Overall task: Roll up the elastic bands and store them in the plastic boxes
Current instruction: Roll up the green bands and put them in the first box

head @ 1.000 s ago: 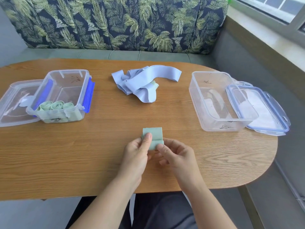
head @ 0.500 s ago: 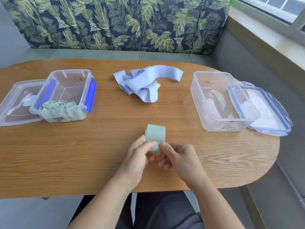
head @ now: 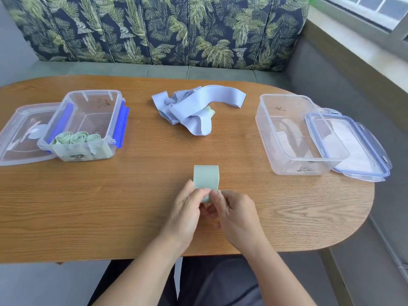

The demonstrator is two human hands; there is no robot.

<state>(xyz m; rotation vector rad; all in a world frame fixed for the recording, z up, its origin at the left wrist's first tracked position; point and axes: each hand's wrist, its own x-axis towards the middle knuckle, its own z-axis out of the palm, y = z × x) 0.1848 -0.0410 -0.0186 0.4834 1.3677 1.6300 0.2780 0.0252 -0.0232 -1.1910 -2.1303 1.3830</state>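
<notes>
A pale green elastic band (head: 206,177) stands as a short loop near the table's front middle. My left hand (head: 187,210) and my right hand (head: 234,214) both pinch its near end between thumb and fingers. The left plastic box (head: 88,100) holds three rolled green bands (head: 77,138) at its near end. The right plastic box (head: 267,129) holds no bands. A loose heap of light blue elastic bands (head: 194,107) lies at the table's far middle, with a bit of green band (head: 209,111) showing under it.
The wooden table (head: 88,206) has a rounded right end. One clear lid (head: 19,133) lies left of the left box, and a blue-rimmed lid (head: 362,151) leans by the right box. A leaf-patterned bench back (head: 154,29) runs behind.
The green band has risen from a flat fold into a taller upright loop. Both hands have shifted a little nearer to me while still pinching it.
</notes>
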